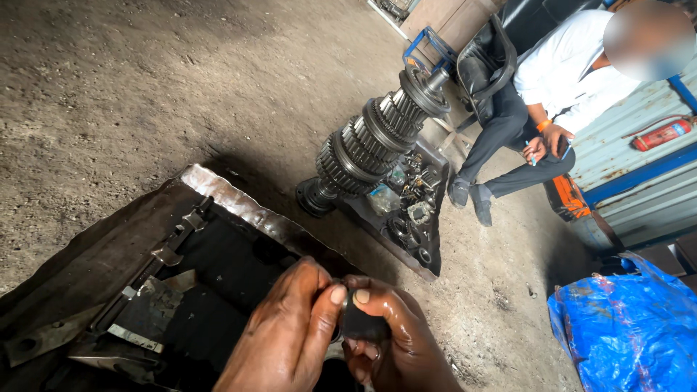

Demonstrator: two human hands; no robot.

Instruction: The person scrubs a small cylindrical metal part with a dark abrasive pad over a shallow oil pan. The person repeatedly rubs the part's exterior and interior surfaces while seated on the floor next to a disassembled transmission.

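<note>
Both my hands hold one small black round part (361,324) low in the middle of the view. My left hand (287,337) pinches its left side with thumb and fingers. My right hand (398,341), wet with oil, cups it from the right with the thumb on top. Most of the part is hidden by my fingers. Beneath my hands lies a dark metal tray (218,187) with black oily liquid and flat metal rods (167,250) in it.
A tall gear shaft (374,141) stands upright on the dirt floor beside a dark tray of small parts (410,210). A seated person (541,109) sits at the top right. Blue plastic sheeting (628,330) lies at the lower right, and a red extinguisher (661,134) hangs on the wall.
</note>
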